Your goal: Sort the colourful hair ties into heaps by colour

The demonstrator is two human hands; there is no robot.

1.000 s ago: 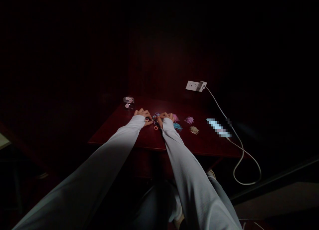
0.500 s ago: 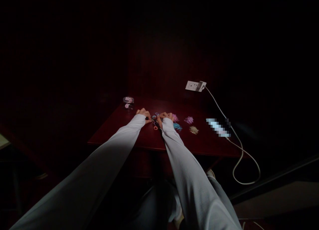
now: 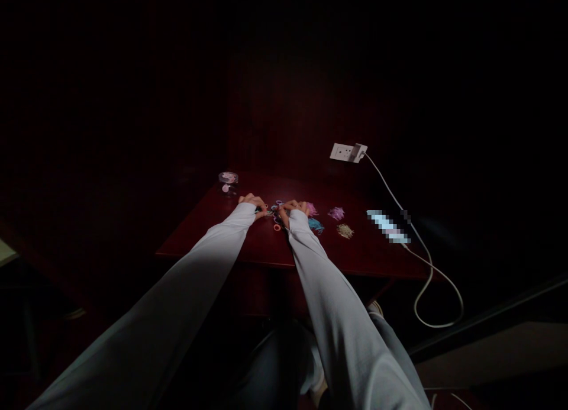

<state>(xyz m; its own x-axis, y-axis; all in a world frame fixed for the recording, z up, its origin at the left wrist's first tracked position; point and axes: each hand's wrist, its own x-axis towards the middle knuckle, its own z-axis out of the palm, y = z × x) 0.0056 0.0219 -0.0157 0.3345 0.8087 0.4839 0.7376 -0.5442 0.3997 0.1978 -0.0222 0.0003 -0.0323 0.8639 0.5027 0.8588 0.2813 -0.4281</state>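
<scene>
On the dark red table, my left hand (image 3: 254, 201) is closed, thumb and fingertips together at the left edge of a small cluster of coloured elastic hair ties (image 3: 274, 208). What it pinches is too small and dim to name. My right hand (image 3: 295, 207) bends over the right side of the same cluster, its fingers drawn together; whatever lies in them is hidden. An orange hair tie (image 3: 277, 228) rests just below the right fingertips. Beside the right hand are a pink pile of bands (image 3: 312, 209) and a blue pile of bands (image 3: 316, 225), both partly covered.
Farther right lie a purple pile (image 3: 336, 213) and a beige pile (image 3: 345, 231) of bands. A clear round container (image 3: 228, 182) with pink contents stands at the back left. A blurred-out phone-like device (image 3: 388, 226) has a white cable (image 3: 429, 262) running to a wall socket (image 3: 342, 152).
My left hand has shifted slightly left and away from the right hand, widening the gap between them. My right hand has stayed almost in place.
</scene>
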